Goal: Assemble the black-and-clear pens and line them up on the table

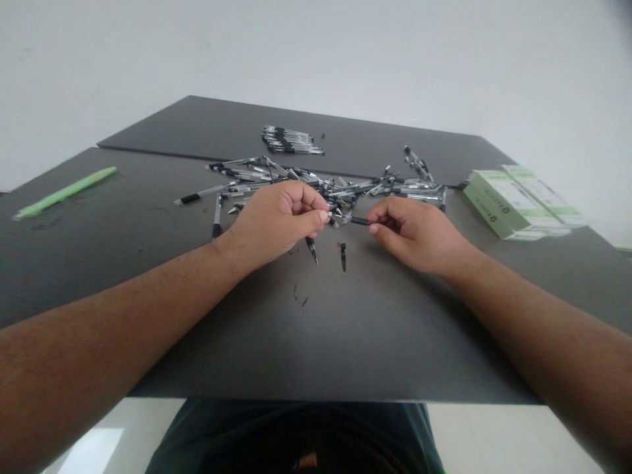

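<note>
Head view: your left hand (276, 220) and right hand (415, 234) both pinch one pen (353, 220) between them; print on the green boxes (513, 201) is too blurred to read.

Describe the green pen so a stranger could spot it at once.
On the dark table, look far left, away from the central heap of pens. The green pen lies alone, slanted. It is the only pale green one; the others are black and silver.
</note>
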`<act>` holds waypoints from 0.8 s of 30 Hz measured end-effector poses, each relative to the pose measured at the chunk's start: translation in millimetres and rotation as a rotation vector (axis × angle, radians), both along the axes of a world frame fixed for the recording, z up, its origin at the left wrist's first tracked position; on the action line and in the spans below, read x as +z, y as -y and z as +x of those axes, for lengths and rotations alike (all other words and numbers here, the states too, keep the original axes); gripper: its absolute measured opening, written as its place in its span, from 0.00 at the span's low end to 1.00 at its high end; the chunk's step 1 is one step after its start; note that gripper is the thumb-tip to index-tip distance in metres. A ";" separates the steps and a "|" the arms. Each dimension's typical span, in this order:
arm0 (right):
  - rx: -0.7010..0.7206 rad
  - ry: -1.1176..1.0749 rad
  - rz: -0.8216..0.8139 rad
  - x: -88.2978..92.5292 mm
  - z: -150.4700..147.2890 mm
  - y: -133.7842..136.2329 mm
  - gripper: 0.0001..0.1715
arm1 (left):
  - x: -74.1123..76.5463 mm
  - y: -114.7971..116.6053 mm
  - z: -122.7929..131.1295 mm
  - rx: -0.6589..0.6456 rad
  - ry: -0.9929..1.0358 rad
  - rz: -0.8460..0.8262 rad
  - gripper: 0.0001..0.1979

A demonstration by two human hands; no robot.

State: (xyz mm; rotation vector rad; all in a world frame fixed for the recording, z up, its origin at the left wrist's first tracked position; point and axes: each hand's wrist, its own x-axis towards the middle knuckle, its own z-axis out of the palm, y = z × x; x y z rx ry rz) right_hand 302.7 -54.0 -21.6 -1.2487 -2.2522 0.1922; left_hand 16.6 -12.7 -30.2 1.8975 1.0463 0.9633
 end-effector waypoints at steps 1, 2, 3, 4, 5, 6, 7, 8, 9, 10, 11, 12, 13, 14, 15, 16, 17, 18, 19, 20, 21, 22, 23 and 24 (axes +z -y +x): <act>-0.002 0.004 -0.005 -0.1 0.0 0.0 0.06 | -1.1 -0.5 -0.3 0.003 -0.011 0.011 0.07; -0.004 0.008 -0.008 -0.3 -0.1 0.0 0.06 | -2.1 -0.9 -0.7 0.004 -0.020 0.024 0.07; -0.006 0.012 -0.008 -0.5 0.0 0.0 0.06 | -3.0 -1.2 -1.0 0.006 -0.027 0.036 0.07; -0.006 0.017 -0.007 -0.8 0.0 -0.2 0.06 | -3.7 -1.3 -1.2 0.006 -0.033 0.046 0.07; -0.006 0.021 -0.006 -1.2 0.0 -0.4 0.06 | -4.1 -1.2 -1.2 0.003 -0.037 0.053 0.07; -0.004 0.025 -0.004 -1.7 -0.1 -0.6 0.06 | -4.3 -0.8 -1.0 0.000 -0.040 0.058 0.07; -0.001 0.028 -0.003 -2.1 -0.2 -0.8 0.06 | -4.3 -0.1 -0.7 -0.003 -0.043 0.062 0.07; 0.004 0.031 -0.004 -2.5 -0.5 -0.9 0.06 | -4.1 0.7 -0.2 -0.004 -0.051 0.067 0.07; 0.010 0.035 -0.007 -2.8 -1.0 -0.9 0.06 | -3.8 1.8 0.3 -0.003 -0.059 0.078 0.07; 0.016 0.038 -0.009 -3.0 -1.7 -0.8 0.06 | -3.2 3.0 0.8 -0.002 -0.068 0.096 0.06; 0.021 0.041 -0.010 -3.1 -2.6 -0.4 0.06 | -2.6 4.3 1.3 -0.003 -0.077 0.118 0.06; 0.026 0.045 -0.010 -3.0 -3.6 0.2 0.06 | -1.9 5.7 1.8 -0.007 -0.087 0.140 0.06; 0.029 0.048 -0.009 -2.9 -4.6 0.9 0.06 | -1.1 7.0 2.2 -0.011 -0.097 0.161 0.06; 0.032 0.051 -0.006 -2.6 -5.5 1.8 0.06 | -0.3 8.2 2.5 -0.018 -0.108 0.178 0.05; 0.036 0.053 -0.002 -2.4 -6.4 2.8 0.06 | 0.4 9.2 2.8 -0.022 -0.120 0.193 0.05; 0.042 0.056 0.003 -2.2 -7.1 3.8 0.07 | 1.1 10.0 2.9 -0.024 -0.132 0.205 0.05; 0.047 0.060 0.010 -2.0 -7.6 4.6 0.07 | 1.6 10.5 2.9 -0.025 -0.141 0.217 0.04; 0.052 0.065 0.015 -1.9 -7.9 5.4 0.08 | 2.0 10.8 2.9 -0.025 -0.148 0.229 0.04; 0.055 0.071 0.019 -1.8 -8.2 5.9 0.08 | 2.3 11.0 2.8 -0.026 -0.153 0.238 0.04; 0.056 0.079 0.022 -1.8 -8.3 6.3 0.08 | 2.5 11.1 2.6 -0.026 -0.157 0.246 0.04; 0.056 0.089 0.024 -1.9 -8.5 6.5 0.09 | 2.6 11.0 2.5 -0.025 -0.159 0.251 0.03; 0.056 0.100 0.025 -1.9 -8.7 6.5 0.10 | 2.6 11.0 2.3 -0.026 -0.159 0.255 0.03; 0.057 0.111 0.026 -2.0 -8.9 6.5 0.11 | 2.6 10.9 2.3 -0.027 -0.157 0.259 0.03; 0.062 0.121 0.025 -2.0 -9.1 6.4 0.12 | 2.5 10.8 2.3 -0.029 -0.151 0.265 0.03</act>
